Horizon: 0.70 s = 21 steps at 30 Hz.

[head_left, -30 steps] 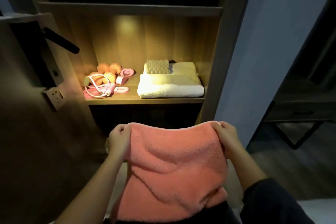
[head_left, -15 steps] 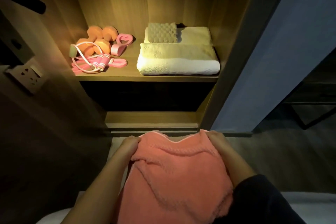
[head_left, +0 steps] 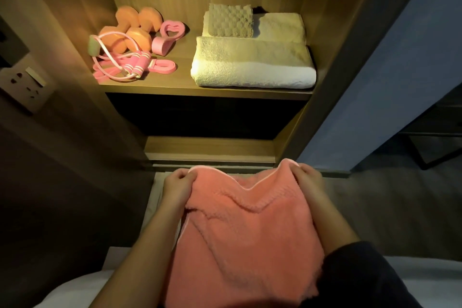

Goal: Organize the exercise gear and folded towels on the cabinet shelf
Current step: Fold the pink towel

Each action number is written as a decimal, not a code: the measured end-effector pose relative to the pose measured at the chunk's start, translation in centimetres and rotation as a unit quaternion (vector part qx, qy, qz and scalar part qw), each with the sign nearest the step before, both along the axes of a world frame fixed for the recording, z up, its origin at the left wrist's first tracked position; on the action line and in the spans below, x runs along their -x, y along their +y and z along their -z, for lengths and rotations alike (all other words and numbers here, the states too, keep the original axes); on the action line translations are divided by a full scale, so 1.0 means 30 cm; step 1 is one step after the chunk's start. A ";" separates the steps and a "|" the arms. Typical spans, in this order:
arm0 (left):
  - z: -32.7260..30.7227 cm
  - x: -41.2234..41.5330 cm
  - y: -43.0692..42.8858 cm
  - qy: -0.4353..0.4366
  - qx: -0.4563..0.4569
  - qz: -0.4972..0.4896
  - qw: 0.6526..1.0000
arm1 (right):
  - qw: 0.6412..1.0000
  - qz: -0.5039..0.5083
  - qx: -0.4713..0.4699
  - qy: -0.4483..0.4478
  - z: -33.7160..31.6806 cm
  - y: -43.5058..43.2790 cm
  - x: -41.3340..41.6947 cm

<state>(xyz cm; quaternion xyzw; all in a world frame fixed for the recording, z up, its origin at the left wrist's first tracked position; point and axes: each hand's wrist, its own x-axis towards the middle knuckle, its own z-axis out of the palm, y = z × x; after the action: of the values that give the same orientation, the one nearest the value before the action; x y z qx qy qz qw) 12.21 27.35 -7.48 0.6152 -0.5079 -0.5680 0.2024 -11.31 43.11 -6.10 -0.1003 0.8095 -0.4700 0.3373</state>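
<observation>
The lit cabinet shelf (head_left: 150, 87) is already carrying the exercise gear on its left side, with orange dumbbells (head_left: 127, 25) and a pink jump rope (head_left: 140, 64) lying close together, and pale folded towels (head_left: 252, 67) are sitting stacked on its right. Below and in front of it, the left hand (head_left: 178, 182) and right hand (head_left: 306, 177) are each pinching a top corner of a salmon towel (head_left: 245, 232), which is draping loosely, well apart from the shelf. The job is looking mostly done, with this towel not yet folded or laid with the others.

sagging coral towel (head_left: 245, 237) below stocked shelf (head_left: 175, 89)
</observation>
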 end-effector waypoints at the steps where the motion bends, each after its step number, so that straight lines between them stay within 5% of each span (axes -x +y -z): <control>1: -0.013 -0.006 0.009 0.004 0.020 0.001 1.000 | 1.000 -0.007 0.002 0.006 -0.019 0.011 -0.005; 7: -0.092 -0.100 0.085 -0.042 0.016 0.136 0.990 | 0.984 -0.149 -0.085 -0.039 -0.120 0.131 -0.040; 16: -0.145 -0.243 0.103 -0.229 -0.060 0.276 0.932 | 0.940 -0.236 -0.242 0.046 -0.181 0.296 -0.053; 21: -0.147 -0.212 0.131 -0.183 0.186 0.236 0.936 | 0.960 -0.167 -0.091 0.206 -0.171 0.275 -0.070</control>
<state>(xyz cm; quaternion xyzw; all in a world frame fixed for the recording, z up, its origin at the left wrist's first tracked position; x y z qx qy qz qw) 18.57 31.28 -3.06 0.5220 -0.7634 -0.3726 0.0766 -9.21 51.36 -0.96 -0.2975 0.8728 -0.3000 0.2444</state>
